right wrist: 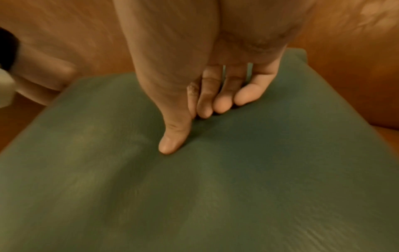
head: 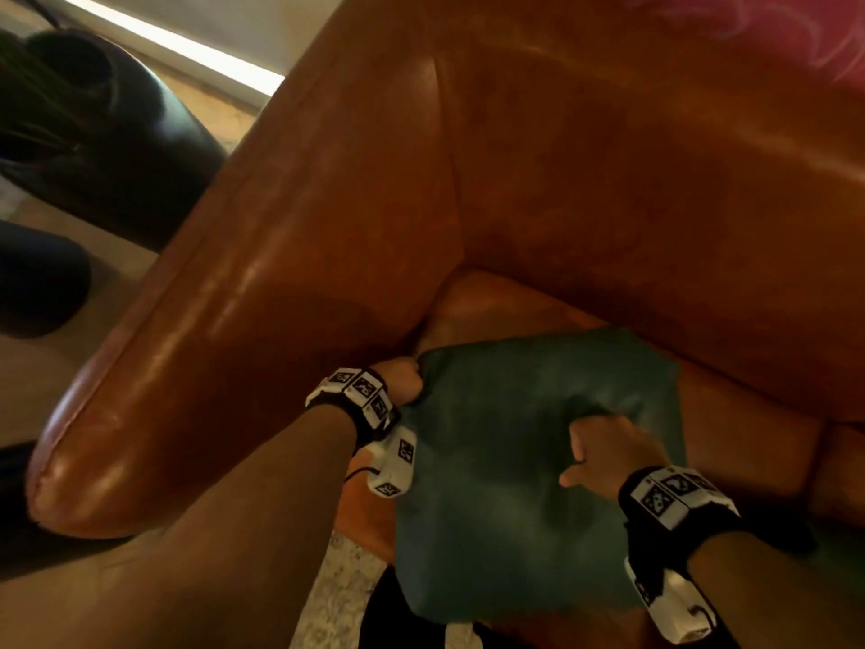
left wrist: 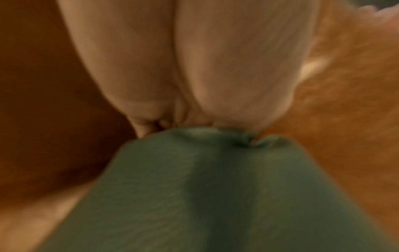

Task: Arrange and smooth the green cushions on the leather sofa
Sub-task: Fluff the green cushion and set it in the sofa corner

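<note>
A square dark-green fabric cushion (head: 529,466) lies flat on the seat of the tan-brown leather sofa (head: 585,189), in the corner where the rounded armrest meets the backrest, its near edge overhanging the seat front. The left hand (head: 398,381) grips the cushion's corner at about ten o'clock, fingers curled round bunched fabric (the left wrist view shows the cloth puckered at the fingertips (left wrist: 151,122)). The right hand (head: 604,449) presses on the cushion's middle, toward three o'clock, fingers (right wrist: 224,100) and thumb fairly straight, holding nothing. Both wrists carry black bands with white marker blocks.
</note>
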Demonstrator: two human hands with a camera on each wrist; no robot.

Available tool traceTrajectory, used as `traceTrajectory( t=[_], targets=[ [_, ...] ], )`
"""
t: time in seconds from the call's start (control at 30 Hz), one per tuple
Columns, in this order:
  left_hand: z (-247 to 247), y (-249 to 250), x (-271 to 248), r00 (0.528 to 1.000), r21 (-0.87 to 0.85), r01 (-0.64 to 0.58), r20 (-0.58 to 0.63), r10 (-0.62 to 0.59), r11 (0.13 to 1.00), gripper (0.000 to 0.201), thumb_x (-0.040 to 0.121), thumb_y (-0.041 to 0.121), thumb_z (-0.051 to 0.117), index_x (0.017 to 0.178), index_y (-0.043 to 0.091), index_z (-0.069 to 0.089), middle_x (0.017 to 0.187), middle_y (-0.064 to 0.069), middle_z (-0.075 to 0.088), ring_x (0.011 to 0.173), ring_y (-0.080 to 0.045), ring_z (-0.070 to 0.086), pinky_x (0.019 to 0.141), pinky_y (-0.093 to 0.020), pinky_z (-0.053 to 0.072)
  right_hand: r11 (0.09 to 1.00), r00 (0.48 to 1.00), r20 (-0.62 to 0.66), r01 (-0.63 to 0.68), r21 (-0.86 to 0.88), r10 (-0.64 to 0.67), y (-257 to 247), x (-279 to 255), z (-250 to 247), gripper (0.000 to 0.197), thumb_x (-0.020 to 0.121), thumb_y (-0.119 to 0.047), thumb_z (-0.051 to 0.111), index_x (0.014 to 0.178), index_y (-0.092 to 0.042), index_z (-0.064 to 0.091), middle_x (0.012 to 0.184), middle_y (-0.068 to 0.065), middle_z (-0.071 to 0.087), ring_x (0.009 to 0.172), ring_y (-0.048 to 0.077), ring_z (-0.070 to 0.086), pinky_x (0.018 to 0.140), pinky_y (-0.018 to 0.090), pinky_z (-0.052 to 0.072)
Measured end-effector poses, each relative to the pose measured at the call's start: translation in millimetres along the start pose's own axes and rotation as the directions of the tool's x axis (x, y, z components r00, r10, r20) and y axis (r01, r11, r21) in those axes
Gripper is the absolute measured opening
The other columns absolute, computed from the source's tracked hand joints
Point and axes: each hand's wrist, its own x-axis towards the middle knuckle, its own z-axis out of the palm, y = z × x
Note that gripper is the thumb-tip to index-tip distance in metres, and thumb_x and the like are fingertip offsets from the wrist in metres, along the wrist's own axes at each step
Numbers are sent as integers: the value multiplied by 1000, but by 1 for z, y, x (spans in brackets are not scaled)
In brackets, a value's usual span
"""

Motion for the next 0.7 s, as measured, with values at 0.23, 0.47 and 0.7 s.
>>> traceTrajectory(
  t=[0.23, 0.47, 0.7],
  targets=[
    [-8, 12, -9, 981, 100, -162, 124, 150, 982, 33, 88, 12, 51, 119, 1, 56, 122, -17, 60, 107, -31, 59, 79, -30, 46, 995, 993, 59, -103, 10, 102, 4, 7, 0, 39, 62, -51, 82, 71, -25, 54, 78, -9, 59, 77, 14, 59, 70, 29, 47],
    [31, -9, -18, 875, -806, -215, -410, -258, 552, 12, 83, 7, 58, 90, 16, 57, 88, -5, 60, 84, -23, 56, 73, -32, 46, 981, 975, 131, -188, 57, 179, 27, 7, 1, 39, 65, -54, 80, 76, -25, 54, 83, -7, 58, 82, 15, 58, 76, 32, 51],
    [-6, -12, 8, 979, -47, 14, -201, -24, 999, 40, 92, 48, 50, 103, 11, 62, 111, -14, 63, 106, -34, 58, 88, -39, 46, 977, 976, 94, -204, 57, 199, 13, 6, 8, 44, 64, -59, 77, 73, -25, 50, 86, -5, 58, 88, 20, 59, 78, 34, 50]
  ],
)
